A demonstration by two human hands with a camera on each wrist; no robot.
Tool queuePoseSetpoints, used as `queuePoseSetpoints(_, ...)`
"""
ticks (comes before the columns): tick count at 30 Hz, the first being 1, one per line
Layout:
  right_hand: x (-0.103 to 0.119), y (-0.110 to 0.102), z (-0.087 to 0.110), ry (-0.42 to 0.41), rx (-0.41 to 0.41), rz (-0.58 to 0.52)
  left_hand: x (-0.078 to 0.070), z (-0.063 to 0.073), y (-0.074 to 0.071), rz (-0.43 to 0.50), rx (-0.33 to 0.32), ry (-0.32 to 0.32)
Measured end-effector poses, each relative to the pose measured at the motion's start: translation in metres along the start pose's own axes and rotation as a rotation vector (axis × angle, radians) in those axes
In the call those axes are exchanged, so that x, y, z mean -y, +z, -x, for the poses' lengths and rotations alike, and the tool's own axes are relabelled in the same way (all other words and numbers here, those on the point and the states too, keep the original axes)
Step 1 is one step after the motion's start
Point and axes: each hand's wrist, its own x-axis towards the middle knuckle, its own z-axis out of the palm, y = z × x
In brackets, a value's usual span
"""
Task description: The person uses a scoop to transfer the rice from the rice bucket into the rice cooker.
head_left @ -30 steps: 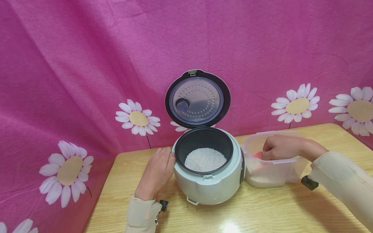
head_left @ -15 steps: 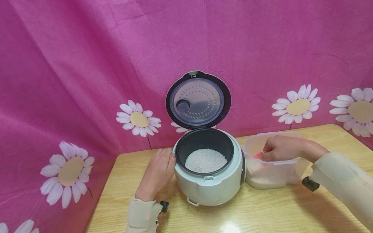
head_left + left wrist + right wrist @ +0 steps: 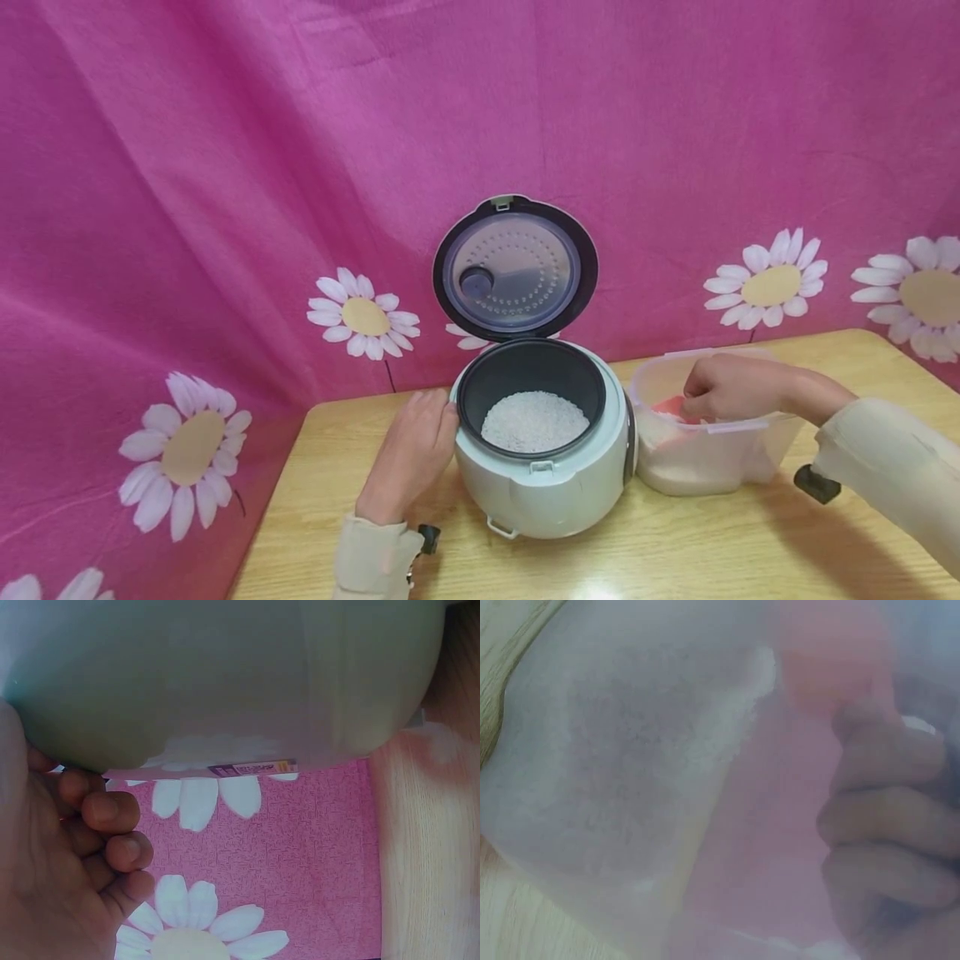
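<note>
Resting curled fingers against the left side of the rice cooker [image 3: 536,504], the left hand [image 3: 411,454] may or may not grip it; I cannot tell. Just right, inside the translucent tub [image 3: 750,458] on the bench [image 3: 307,500], the right hand [image 3: 738,390] grips a red scoop [image 3: 669,407], which juts leftward, toward the cooker.

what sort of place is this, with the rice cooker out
Perhaps a staged tabletop set-up rather than a working kitchen: a pink daisy-print cloth backs the wooden table, which holds an open rice cooker and a translucent tub.
</note>
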Motion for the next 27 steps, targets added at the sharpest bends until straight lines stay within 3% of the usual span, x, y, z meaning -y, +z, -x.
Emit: queuePoseSetpoints(27,0.012,-0.016,0.018,0.058,-0.026,-0.052,-0.001,0.001,0.0,0.016,0.004,0.001)
